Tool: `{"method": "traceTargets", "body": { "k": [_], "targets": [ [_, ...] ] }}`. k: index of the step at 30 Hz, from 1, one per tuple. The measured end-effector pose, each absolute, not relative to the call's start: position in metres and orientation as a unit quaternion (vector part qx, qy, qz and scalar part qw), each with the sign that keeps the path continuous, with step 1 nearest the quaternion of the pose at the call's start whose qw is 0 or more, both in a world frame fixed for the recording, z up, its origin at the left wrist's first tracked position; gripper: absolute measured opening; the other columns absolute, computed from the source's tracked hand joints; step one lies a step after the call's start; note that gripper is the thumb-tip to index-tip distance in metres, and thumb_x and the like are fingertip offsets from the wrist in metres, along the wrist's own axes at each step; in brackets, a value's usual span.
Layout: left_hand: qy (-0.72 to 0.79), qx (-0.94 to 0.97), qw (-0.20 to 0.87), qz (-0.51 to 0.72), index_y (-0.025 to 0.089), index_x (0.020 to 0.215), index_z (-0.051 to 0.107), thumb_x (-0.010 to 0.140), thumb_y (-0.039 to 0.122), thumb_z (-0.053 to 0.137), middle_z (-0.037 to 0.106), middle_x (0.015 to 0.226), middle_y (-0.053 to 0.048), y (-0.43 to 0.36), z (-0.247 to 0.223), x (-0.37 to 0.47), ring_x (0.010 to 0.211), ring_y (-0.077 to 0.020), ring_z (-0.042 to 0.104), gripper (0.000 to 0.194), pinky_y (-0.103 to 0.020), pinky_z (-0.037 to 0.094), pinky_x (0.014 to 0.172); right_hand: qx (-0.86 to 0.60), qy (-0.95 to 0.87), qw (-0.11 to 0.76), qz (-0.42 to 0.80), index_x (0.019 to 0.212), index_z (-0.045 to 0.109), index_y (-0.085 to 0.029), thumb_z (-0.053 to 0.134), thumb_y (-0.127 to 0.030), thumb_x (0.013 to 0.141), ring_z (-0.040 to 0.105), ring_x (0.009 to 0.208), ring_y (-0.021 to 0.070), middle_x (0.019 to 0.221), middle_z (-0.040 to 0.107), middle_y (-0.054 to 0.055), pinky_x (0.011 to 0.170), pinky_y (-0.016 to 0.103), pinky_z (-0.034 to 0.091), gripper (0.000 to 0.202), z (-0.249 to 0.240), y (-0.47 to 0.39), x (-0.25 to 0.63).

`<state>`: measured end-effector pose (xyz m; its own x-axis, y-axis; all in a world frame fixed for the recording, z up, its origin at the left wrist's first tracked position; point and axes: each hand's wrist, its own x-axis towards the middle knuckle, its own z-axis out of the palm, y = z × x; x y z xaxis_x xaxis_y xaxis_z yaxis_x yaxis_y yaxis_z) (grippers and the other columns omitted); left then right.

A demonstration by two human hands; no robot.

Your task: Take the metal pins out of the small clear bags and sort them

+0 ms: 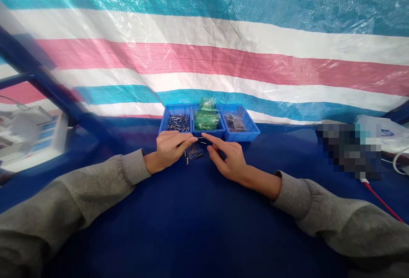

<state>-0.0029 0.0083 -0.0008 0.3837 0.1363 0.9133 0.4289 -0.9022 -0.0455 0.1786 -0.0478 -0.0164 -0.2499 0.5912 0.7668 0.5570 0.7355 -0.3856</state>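
My left hand point(174, 148) is closed in a pinch just in front of the bins. A thin dark sliver shows at its fingertips, too small to name. My right hand point(228, 158) has its index finger stretched toward those fingertips, with the thumb apart below it. Under the hands lies a small clear plastic bag point(194, 152) with small parts. A slim metal pin point(187, 159) lies beside the bag, near my left hand. Behind my left hand, a blue bin point(162, 125) holds many short metal pins point(179, 122).
A middle blue bin point(209, 134) holds green plastic packaging point(207, 118). The right blue bin point(252, 132) contains small clear bags point(234, 122). Far right are a blurred-out dark object point(349, 148), a red cable point(383, 201) and a white plastic bag point(391, 131). Striped sheeting point(204, 60) hangs behind.
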Motion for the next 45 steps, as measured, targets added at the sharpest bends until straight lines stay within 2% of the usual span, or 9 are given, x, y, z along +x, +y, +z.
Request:
{"method": "traceTargets", "body": {
  "k": [45],
  "targets": [
    [-0.167,-0.821,0.141,-0.527,0.014,0.069,0.065,0.082,0.023,0.060,0.068,0.058,0.002,0.0089,-0.0010,-0.0030,0.044,-0.0067,0.058,0.016,-0.017,0.043,0.048,-0.361,-0.787,0.499,0.014,0.114,0.055,-0.014,0.042,-0.018,0.088,0.041,0.039,0.0058,0.050,0.050,-0.007,0.045,0.018,0.037,0.030,-0.0170,-0.0470,0.1777]
  ]
}}
